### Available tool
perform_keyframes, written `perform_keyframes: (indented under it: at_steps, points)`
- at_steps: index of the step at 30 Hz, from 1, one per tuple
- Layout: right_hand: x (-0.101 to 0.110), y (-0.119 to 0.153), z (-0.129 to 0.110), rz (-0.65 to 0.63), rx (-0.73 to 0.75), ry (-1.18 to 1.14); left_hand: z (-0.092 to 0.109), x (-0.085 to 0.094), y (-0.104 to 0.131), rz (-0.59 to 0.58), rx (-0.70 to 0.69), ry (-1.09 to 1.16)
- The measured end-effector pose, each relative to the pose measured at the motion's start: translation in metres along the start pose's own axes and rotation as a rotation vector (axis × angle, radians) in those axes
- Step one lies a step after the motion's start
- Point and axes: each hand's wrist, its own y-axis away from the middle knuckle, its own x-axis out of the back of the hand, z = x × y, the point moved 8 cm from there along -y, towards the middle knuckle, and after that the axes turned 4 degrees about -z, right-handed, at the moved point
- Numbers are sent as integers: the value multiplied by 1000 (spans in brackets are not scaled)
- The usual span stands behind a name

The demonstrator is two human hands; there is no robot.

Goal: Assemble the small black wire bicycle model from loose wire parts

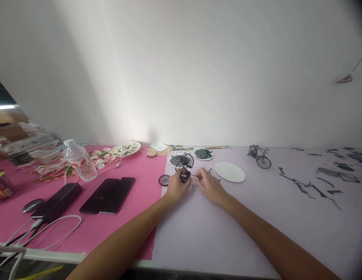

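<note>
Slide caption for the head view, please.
Left hand holds a black miniature bicycle, right hand a thin rod; another miniature bicycle stands right of a white plate.

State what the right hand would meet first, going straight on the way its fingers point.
Probably the small black thin-framed model bicycle held in the left hand; the thin dark rod pinched in the right hand points towards it. Depth is uncertain.

Both hands (176,188) (212,187) nearly meet, forearms (134,231) (256,229) angled inward, fingers (201,173) apparently pinched.
</note>
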Motion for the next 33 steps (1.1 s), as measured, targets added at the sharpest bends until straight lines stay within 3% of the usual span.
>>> perform_keyframes:
  at_steps: [10,33]
  points:
    - [-3,-1,1,-57,-8,47,-8,1,-2,0,25,-26]
    - [2,-3,-2,-65,-37,121,10,2,2,-8,-4,4]
